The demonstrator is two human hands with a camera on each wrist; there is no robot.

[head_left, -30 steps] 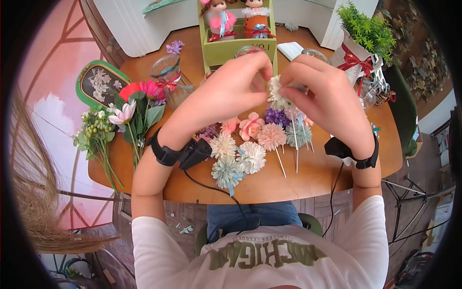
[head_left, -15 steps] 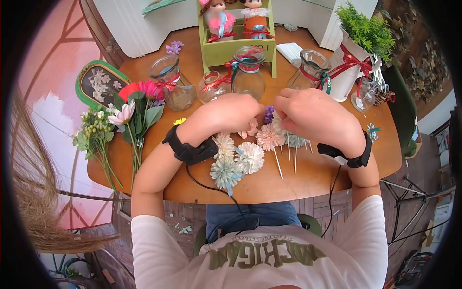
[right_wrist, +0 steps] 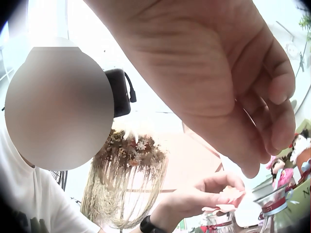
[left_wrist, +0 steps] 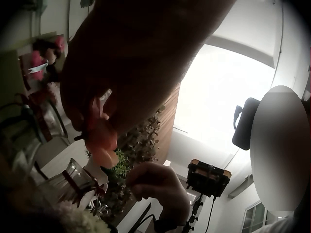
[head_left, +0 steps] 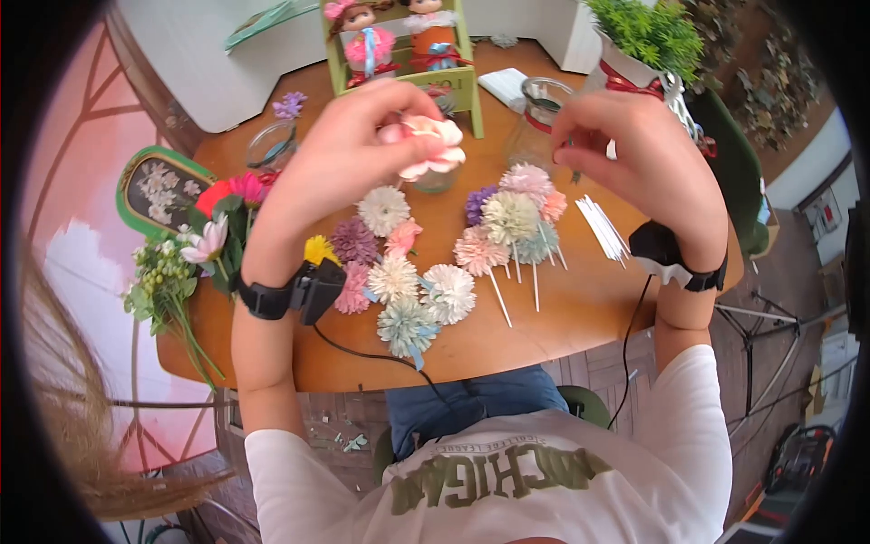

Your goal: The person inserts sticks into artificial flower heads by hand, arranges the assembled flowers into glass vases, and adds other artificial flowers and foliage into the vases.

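Note:
In the head view my left hand [head_left: 349, 150] is raised over the far part of the table, pinching a pale pink flower head [head_left: 437, 150] by its back. The left wrist view shows the same pink bloom [left_wrist: 101, 143] below the fingers. My right hand [head_left: 630, 150] hovers at the right with loosely bent fingers; the right wrist view shows nothing between its fingertips [right_wrist: 250, 169]. Below the hands lies a bunch of stemmed flowers, a cream one [head_left: 509, 218] on top. Loose flower heads, among them a white one [head_left: 449, 293] and a blue-green one [head_left: 408, 328], lie left of it.
White sticks [head_left: 601, 228] lie right of the stemmed flowers. Glass jars [head_left: 530, 136] and a green stand with dolls [head_left: 453, 86] stand at the back, a potted plant [head_left: 643, 41] at the back right. Longer-stemmed flowers [head_left: 207, 243] and a green-framed picture [head_left: 163, 190] are at the left.
Both hands were at a cream flower, which now lies on the stemmed bunch. My left hand has taken a pink flower head from the table and lifted it. The right hand has drawn away, up and right.

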